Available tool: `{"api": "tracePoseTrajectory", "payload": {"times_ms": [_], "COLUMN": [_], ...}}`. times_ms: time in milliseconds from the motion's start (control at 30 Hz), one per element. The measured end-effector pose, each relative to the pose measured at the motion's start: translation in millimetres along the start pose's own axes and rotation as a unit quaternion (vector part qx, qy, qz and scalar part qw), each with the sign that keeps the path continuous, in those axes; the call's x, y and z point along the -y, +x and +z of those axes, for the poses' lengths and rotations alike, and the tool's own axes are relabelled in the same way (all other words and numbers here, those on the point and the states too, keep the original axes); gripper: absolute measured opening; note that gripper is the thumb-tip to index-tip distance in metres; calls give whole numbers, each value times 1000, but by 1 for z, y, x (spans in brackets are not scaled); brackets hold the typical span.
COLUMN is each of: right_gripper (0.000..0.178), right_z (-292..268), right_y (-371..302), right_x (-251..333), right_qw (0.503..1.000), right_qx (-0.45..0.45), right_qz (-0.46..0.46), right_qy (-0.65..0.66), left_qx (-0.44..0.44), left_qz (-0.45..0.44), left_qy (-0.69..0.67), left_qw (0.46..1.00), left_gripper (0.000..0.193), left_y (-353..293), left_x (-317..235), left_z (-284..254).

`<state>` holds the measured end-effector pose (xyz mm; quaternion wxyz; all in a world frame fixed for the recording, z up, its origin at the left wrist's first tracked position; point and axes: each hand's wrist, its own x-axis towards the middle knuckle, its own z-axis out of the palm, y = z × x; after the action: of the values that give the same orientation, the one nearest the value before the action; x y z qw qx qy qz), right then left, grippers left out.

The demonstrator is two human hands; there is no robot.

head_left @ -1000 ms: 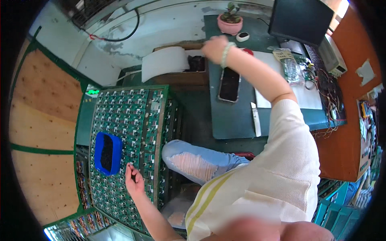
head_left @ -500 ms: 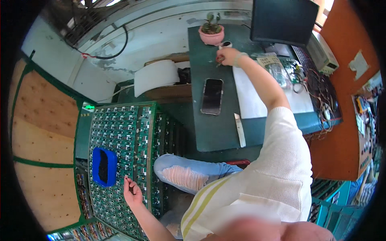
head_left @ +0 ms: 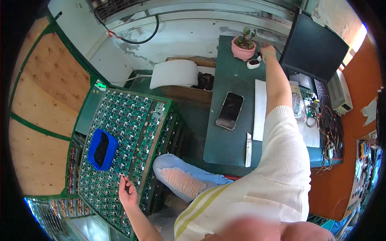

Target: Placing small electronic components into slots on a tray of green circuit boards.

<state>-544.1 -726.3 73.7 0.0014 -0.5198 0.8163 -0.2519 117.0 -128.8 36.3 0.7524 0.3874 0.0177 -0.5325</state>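
Observation:
My left hand (head_left: 128,193) hovers over the green circuit boards (head_left: 134,116) on the stacked rack, thumb and forefinger pinched together. Something tiny may be at its fingertips, too small to name. Just beyond those fingers sits a blue tray (head_left: 113,150) filled with small black parts (head_left: 101,149). My right hand (head_left: 267,50) reaches to the back of the green desk, between the potted plant (head_left: 243,50) and the monitor. Its fingers are curled, and what they hold is hidden. Close beside it stands a small white container (head_left: 253,64) with a dark inside.
On the desk (head_left: 217,140) lie a phone (head_left: 230,111), a white-handled cutter (head_left: 248,150) and a white sheet (head_left: 259,116). A monitor (head_left: 315,46), keyboard and tangled wires (head_left: 327,138) occupy its right side. Left of the desk is a cardboard box (head_left: 189,94) with white foam.
My right hand has moved from in front of the small white container to behind it, farther back beside the plant. The view has shifted. My left hand stays pinched over the boards.

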Motion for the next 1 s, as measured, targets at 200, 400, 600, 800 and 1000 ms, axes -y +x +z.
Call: {"api": "tracePoseTrajectory", "payload": {"times_ms": [200, 400, 600, 800, 1000], "right_gripper": [38, 29, 18, 44, 37], "right_z": [44, 22, -1, -207, -224], "right_y": [-12, 61, -68, -336, -536], "right_x": [10, -74, 72, 201, 265], "right_qw": [920, 969, 787, 423, 134], "right_qx": [195, -23, -340, 247, 545], "right_qz": [114, -217, -28, -454, -617], "right_qy": [322, -118, 515, 744, 552], "left_qx": [-45, 11, -4, 39, 55], "left_qz": [21, -17, 25, 23, 33], "left_qy": [27, 1, 20, 22, -4], "left_qw": [998, 1000, 999, 999, 998], "left_gripper": [20, 22, 20, 24, 23], "left_y": [-24, 8, -28, -11, -36], "left_x": [-10, 12, -8, -4, -6], "left_z": [0, 8, 12, 11, 20]}}
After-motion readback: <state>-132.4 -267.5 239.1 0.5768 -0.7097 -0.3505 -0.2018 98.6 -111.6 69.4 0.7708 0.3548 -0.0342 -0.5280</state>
